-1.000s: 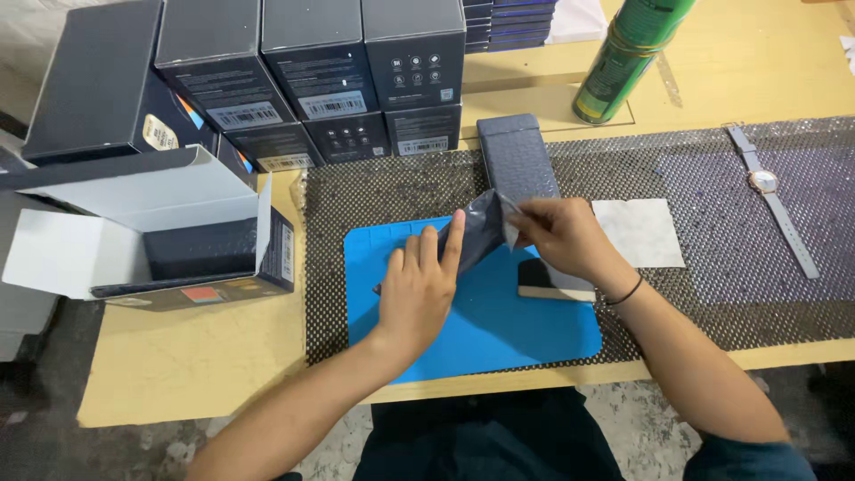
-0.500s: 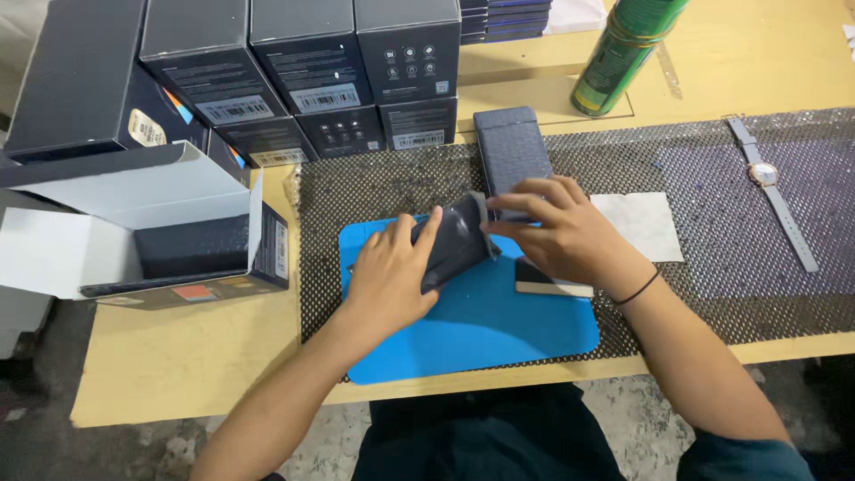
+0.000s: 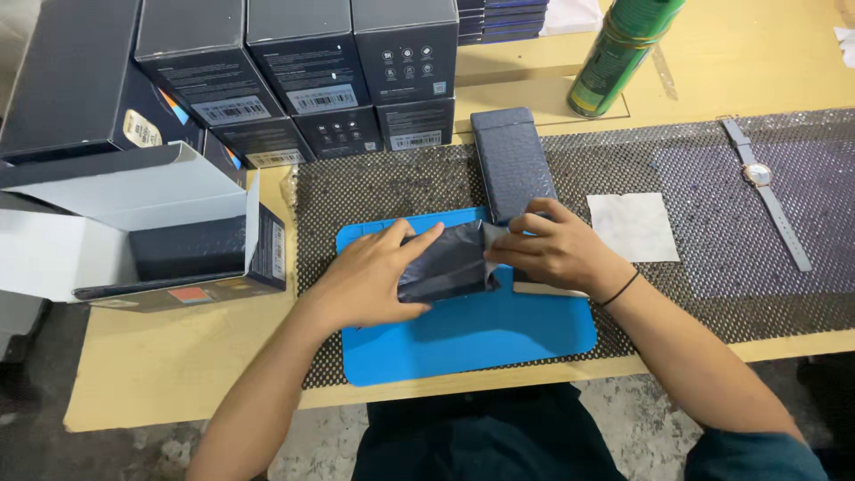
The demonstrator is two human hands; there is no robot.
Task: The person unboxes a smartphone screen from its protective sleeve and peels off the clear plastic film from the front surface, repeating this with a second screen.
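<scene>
Blue mat point(image 3: 499, 343) tops black mesh liner point(image 3: 712, 232) on tan workbench point(image 3: 178, 365).

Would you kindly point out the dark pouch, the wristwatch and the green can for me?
Dark pouch point(image 3: 448, 263), head view, on its middle between the hands.
Wristwatch point(image 3: 759, 175), head view, on the round face.
Green can point(image 3: 619, 55), head view, on the side of its body.

A row of dark upright boxes point(image 3: 312, 80) with white barcode labels point(image 3: 322, 98) stands at the rear left. An open white-lined box point(image 3: 151, 232) lies at the left. Both hands grip a dark plastic pouch point(image 3: 450, 263) at centre.
</scene>
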